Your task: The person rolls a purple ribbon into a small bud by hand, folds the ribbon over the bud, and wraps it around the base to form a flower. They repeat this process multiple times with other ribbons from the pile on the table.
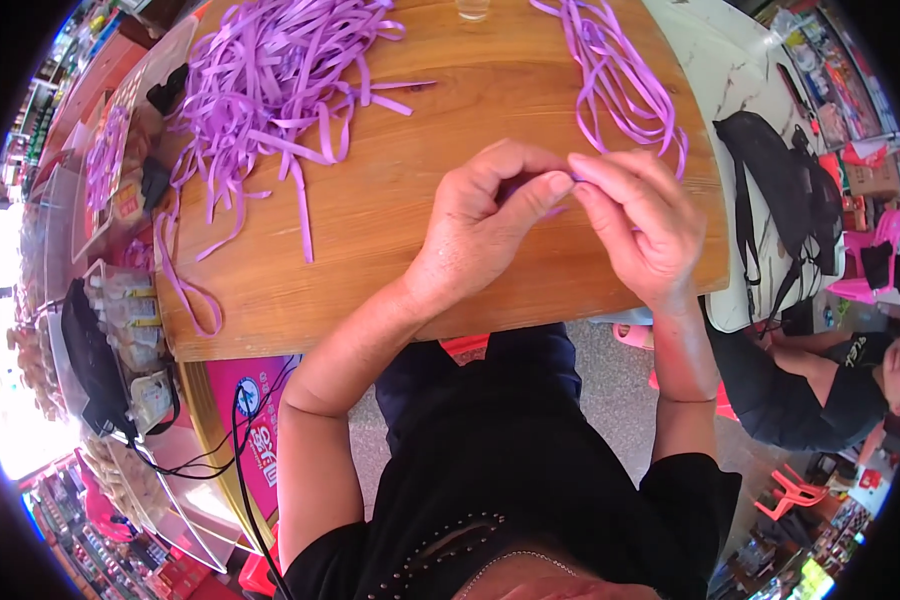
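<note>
My left hand [482, 222] and my right hand [650, 222] meet above the wooden table, fingertips pinched close together. A purple ribbon [511, 187] is caught between them; only small bits show by the fingers, and the rest is hidden. Beyond my left hand lies a big tangled pile of purple ribbons [270, 85], with loose ends trailing toward the near left of the table. Farther off, above my right hand, a looser bundle of looped purple ribbons [625, 80] rests along the table's right side.
The wooden table [370, 290] ends just in front of my body. A clear cup [472, 9] stands at its far edge. On a white marbled surface [715, 60] to the right lies a black bag [770, 190]. Someone in dark clothes [805, 385] sits at the right. Black cables [238, 430] hang at left.
</note>
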`<move>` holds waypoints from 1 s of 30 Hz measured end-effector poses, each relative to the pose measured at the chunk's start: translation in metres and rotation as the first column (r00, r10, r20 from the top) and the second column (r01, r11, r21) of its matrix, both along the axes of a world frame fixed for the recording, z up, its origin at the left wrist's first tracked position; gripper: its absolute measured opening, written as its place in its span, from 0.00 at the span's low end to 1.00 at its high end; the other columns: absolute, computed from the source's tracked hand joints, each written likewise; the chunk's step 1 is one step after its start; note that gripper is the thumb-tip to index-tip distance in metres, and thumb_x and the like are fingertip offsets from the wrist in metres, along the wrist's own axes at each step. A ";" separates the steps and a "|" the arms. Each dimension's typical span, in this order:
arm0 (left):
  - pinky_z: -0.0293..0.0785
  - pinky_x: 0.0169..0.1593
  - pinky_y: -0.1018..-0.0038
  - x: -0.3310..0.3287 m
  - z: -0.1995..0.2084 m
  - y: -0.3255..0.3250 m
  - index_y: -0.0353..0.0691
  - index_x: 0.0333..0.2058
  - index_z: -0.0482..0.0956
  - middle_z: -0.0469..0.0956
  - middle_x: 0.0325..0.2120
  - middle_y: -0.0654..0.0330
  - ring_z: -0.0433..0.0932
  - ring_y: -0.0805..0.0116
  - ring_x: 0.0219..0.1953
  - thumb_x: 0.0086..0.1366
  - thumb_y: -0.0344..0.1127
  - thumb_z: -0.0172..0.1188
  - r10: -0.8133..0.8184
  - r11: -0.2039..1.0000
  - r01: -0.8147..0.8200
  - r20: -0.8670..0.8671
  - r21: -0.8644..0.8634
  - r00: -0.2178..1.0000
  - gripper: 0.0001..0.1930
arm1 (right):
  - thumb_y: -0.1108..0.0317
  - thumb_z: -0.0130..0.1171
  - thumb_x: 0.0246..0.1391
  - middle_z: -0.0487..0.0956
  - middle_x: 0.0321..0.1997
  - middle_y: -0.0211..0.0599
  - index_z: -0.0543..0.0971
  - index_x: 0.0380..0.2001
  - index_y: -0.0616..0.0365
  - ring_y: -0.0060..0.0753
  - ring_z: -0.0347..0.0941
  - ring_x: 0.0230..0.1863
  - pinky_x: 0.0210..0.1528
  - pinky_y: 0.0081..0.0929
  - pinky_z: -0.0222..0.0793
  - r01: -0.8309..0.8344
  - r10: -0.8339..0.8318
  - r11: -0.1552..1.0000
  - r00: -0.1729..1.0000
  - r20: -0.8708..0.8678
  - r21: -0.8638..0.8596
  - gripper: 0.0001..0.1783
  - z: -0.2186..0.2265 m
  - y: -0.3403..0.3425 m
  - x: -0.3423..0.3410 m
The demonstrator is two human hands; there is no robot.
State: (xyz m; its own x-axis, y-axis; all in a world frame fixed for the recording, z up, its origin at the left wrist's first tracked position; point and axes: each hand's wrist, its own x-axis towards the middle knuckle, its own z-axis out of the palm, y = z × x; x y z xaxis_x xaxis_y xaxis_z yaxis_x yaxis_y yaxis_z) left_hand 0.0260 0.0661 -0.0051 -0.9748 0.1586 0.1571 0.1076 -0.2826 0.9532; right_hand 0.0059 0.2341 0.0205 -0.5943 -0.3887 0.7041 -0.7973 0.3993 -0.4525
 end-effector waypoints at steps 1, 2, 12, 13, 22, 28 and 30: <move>0.70 0.35 0.82 0.000 -0.004 -0.002 0.34 0.36 0.76 0.74 0.30 0.64 0.73 0.80 0.33 0.63 0.29 0.58 0.049 0.996 -0.052 -0.036 -0.070 0.998 0.05 | 0.83 0.63 0.44 0.78 0.31 0.37 0.80 0.39 0.64 0.25 0.73 0.28 0.27 0.18 0.67 -0.002 0.002 1.000 1.000 0.003 0.031 0.15 -0.001 0.000 -0.001; 0.69 0.33 0.82 -0.001 -0.007 -0.005 0.34 0.33 0.78 0.74 0.27 0.64 0.72 0.79 0.30 0.62 0.29 0.60 0.098 0.985 -0.107 -0.075 -0.137 0.992 0.04 | 0.84 0.63 0.43 0.77 0.30 0.36 0.79 0.37 0.64 0.25 0.73 0.27 0.26 0.19 0.67 -0.026 0.026 0.999 1.000 0.006 0.027 0.14 -0.003 -0.002 -0.002; 0.58 0.23 0.84 0.013 0.012 -0.100 0.37 0.28 0.77 0.68 0.20 0.67 0.64 0.83 0.21 0.53 0.23 0.64 0.279 0.700 -0.459 -0.382 -0.547 0.881 0.05 | 0.86 0.57 0.45 0.75 0.28 0.35 0.76 0.32 0.65 0.21 0.70 0.26 0.27 0.17 0.64 0.065 -0.067 0.998 0.980 0.188 0.015 0.09 -0.014 0.061 -0.003; 0.55 0.23 0.84 0.016 0.014 -0.114 0.36 0.27 0.77 0.66 0.20 0.69 0.61 0.84 0.20 0.54 0.22 0.63 0.294 0.671 -0.486 -0.401 -0.560 0.868 0.04 | 0.86 0.56 0.46 0.75 0.29 0.35 0.76 0.32 0.65 0.22 0.70 0.28 0.29 0.17 0.65 0.096 -0.096 0.995 0.971 0.221 0.010 0.09 -0.014 0.073 -0.002; 0.53 0.24 0.85 0.030 0.024 -0.141 0.34 0.27 0.75 0.65 0.20 0.73 0.58 0.86 0.20 0.59 0.23 0.58 0.337 0.733 -0.481 -0.357 -0.481 0.871 0.03 | 0.86 0.56 0.47 0.75 0.36 0.39 0.76 0.36 0.66 0.26 0.72 0.37 0.38 0.19 0.67 0.132 -0.127 0.991 0.952 0.277 0.000 0.11 -0.021 0.099 0.008; 0.61 0.24 0.83 0.026 0.055 -0.072 0.35 0.29 0.78 0.73 0.24 0.63 0.66 0.79 0.21 0.53 0.22 0.63 -0.115 0.666 -0.245 -0.422 -0.704 0.899 0.05 | 0.66 0.70 0.40 0.77 0.46 0.39 0.76 0.48 0.59 0.41 0.73 0.47 0.48 0.32 0.68 -0.150 0.150 0.989 0.972 0.183 -0.010 0.28 -0.012 0.024 0.001; 0.64 0.25 0.80 0.030 0.064 -0.057 0.36 0.31 0.80 0.74 0.24 0.60 0.70 0.75 0.22 0.49 0.22 0.66 -0.188 0.564 -0.265 -0.434 -0.782 0.881 0.08 | 0.66 0.69 0.40 0.77 0.47 0.38 0.75 0.50 0.58 0.42 0.73 0.47 0.47 0.33 0.67 -0.275 0.292 0.953 0.944 0.153 -0.124 0.30 -0.014 -0.006 0.001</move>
